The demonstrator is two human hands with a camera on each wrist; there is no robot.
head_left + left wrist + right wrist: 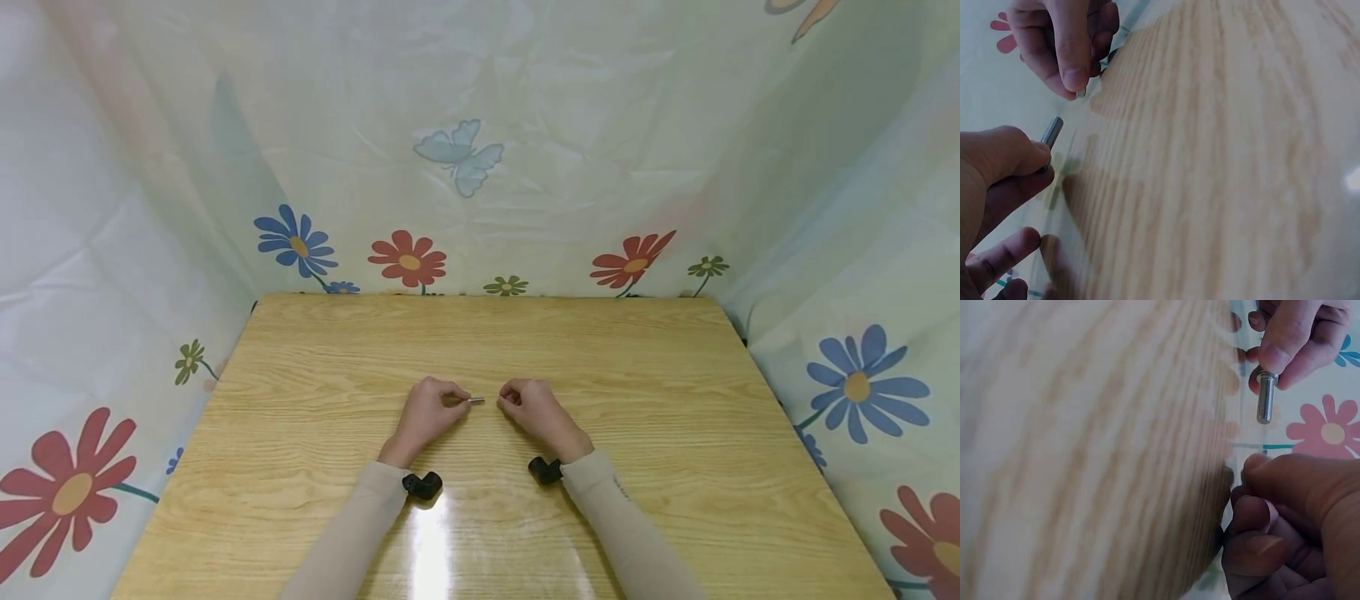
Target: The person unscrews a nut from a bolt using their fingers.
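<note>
My left hand (429,414) pinches a short silvery metal bolt (477,401) between thumb and forefinger, above the table. Its shank (1265,403) sticks out toward my right hand, and the end in the fingers is partly hidden. Opposite it, a small gap away, my right hand (542,412) has thumb and forefinger pressed together. In the left wrist view a small silvery metal piece (1080,93) shows at those fingertips; most of it is covered, so its kind is unclear. The bolt and this piece are apart.
A wooden table (480,342) lies under both hands. Curtains printed with flowers (408,260) and a butterfly (461,157) hang behind it and on both sides. A black wrist camera (422,485) sits at the left cuff, another black camera (545,471) at the right.
</note>
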